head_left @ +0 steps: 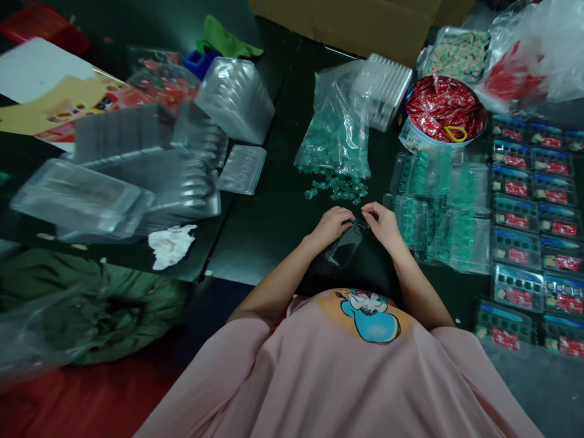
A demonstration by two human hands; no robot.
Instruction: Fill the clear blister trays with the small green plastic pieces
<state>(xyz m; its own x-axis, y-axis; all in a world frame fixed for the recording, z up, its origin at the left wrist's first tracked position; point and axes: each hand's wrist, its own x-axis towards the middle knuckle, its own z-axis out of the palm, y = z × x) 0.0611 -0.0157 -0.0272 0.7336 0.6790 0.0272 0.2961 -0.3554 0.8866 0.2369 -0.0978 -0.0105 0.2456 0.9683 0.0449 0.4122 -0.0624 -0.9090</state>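
My left hand [335,224] grips the upper left edge of a clear plastic blister tray [344,246], which tilts over the table's front edge above my lap. My right hand [381,224] is at the tray's upper right corner, its thumb and fingers pinched together. Whatever is between those fingertips is too small to make out. Just beyond both hands lies a loose pile of small green translucent plastic pieces [340,187], spilling from the mouth of a clear bag [337,134] of the same pieces. To the right are clear trays filled with rows of green pieces [463,234].
Stacks of clear plastic trays [173,182] cover the left side. A round tin [444,115] of red packets stands at the back right. Packed sets [517,237] with red packets line the far right. A crumpled white tissue [171,246] lies near the left front edge.
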